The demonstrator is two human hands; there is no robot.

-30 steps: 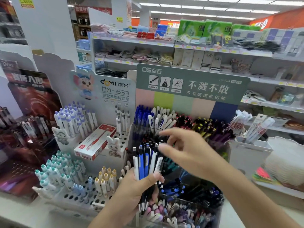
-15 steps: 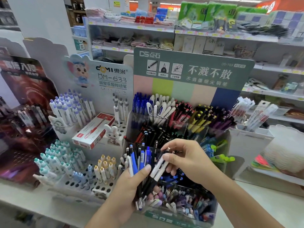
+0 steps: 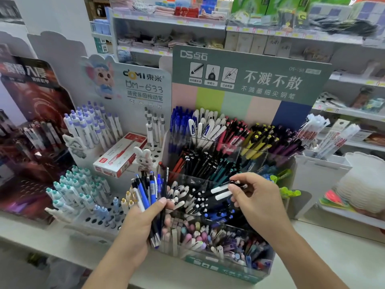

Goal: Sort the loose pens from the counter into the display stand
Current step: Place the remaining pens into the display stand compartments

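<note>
Left hand (image 3: 137, 224) grips a pen bundle (image 3: 150, 190); right hand (image 3: 256, 197) pinches two black-and-white pens (image 3: 221, 191). Slide them tip-down among matching pens in the display stand (image 3: 229, 270), middle tier.

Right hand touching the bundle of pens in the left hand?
Apart. The head view shows the right hand pinching two pens over the display stand, with a clear gap to the left hand's pen bundle.
</note>
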